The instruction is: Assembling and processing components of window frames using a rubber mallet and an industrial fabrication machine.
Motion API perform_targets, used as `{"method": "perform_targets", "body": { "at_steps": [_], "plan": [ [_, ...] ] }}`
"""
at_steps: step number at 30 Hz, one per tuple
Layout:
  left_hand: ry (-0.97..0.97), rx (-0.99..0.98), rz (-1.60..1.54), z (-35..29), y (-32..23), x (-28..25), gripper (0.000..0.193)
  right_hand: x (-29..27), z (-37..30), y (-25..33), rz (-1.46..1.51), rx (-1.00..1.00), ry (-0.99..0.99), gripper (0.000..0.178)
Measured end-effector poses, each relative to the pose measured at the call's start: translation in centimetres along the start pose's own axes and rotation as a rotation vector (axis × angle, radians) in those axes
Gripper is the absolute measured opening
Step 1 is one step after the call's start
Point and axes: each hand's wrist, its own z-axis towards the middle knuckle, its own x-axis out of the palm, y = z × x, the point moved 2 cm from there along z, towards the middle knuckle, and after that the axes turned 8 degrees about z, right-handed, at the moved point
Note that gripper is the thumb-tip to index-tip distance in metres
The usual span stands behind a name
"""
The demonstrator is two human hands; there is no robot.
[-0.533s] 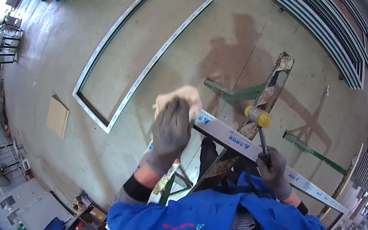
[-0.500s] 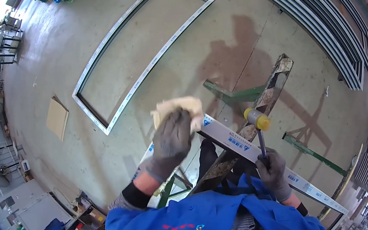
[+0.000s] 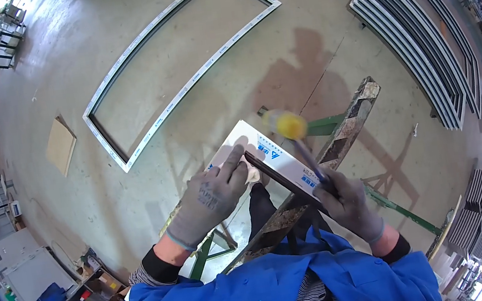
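In front of me is the corner of a white-filmed frame [image 3: 279, 160] with blue printed marks and a dark inner edge. My left hand [image 3: 208, 199], in a grey glove, reaches to this corner with its index finger along the white face. A bit of pale cloth [image 3: 253, 174] shows beneath its fingers; the rest is hidden. Gripped in my grey-gloved right hand [image 3: 347, 202] is a mallet [image 3: 288, 125] with a yellow-ended head. The head is blurred and raised over the frame beside the corner.
The frame rests on a worn beam [image 3: 351, 122] with green metal legs [image 3: 324, 125]. Another curved-sided frame [image 3: 170, 108] lies on the floor ahead. Stacked frames [image 3: 411, 46] stand at the far right. A flat cardboard piece [image 3: 60, 146] lies left; a cluttered cart [image 3: 103, 287] stands near left.
My left hand has come down onto the frame corner, with most of the cloth now out of sight. The mallet head has swung left toward the corner, and my right hand has shifted slightly.
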Motion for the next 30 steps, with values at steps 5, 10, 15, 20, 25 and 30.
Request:
{"method": "perform_targets", "body": {
  "at_steps": [5, 10, 15, 20, 25, 30],
  "plan": [
    [0.164, 0.034, 0.038, 1.1, 0.6, 1.3, 0.027, 1.5, 4.0, 1.2, 0.064, -0.075, 0.065, 0.044],
    [0.086, 0.057, -0.005, 0.8, 0.8, 1.8, 0.032, 2.1, 4.9, 0.8, 0.018, -0.102, 0.1, 0.041],
    [0.078, 0.05, -0.014, 0.8, 1.0, 1.9, 0.031, 2.2, 5.2, 1.0, -0.005, -0.052, 0.125, 0.043],
    [0.118, 0.058, -0.009, 1.0, 1.0, 2.0, 0.029, 2.4, 5.1, 0.7, -0.003, -0.04, 0.123, 0.042],
    [0.107, 0.053, -0.116, 1.4, 1.3, 1.5, 0.035, 2.1, 3.9, 0.4, -0.004, -0.088, 0.058, 0.041],
    [0.21, -0.033, -0.19, 3.9, 2.1, 0.9, 0.046, 2.1, 2.2, 0.0, 0.051, -0.083, -0.007, 0.04]
  ]
}}
